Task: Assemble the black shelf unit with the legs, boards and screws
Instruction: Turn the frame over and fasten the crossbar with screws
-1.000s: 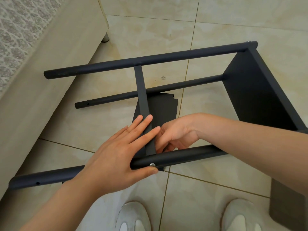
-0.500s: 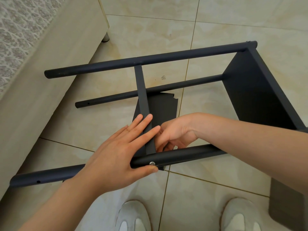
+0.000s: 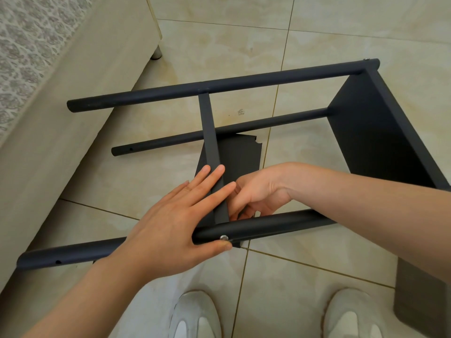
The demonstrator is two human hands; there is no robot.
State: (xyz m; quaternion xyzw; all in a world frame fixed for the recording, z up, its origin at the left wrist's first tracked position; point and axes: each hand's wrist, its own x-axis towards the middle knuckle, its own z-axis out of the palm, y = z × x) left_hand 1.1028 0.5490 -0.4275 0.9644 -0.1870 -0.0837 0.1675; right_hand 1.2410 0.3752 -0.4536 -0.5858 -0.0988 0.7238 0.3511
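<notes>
your left hand (image 3: 170, 223) presses flat, fingers straight, on the board (image 3: 211, 142) and near leg (image 3: 280, 224) of the shelf (image 3: 380, 132) lying on the floor (image 3: 219, 45). your right hand (image 3: 258, 193) curls behind the board; its hold is hidden.

view: one head-worn wide-angle camera | position: above, at the person's head | facing: forward and steeply down onto beige tiled floor (image 3: 219, 45) | range: near, black tube-legged shelf frame (image 3: 219, 85) fills the middle | lower edge: white shoes (image 3: 195, 313) | left edge: cream upholstered furniture base (image 3: 61, 132)
</notes>
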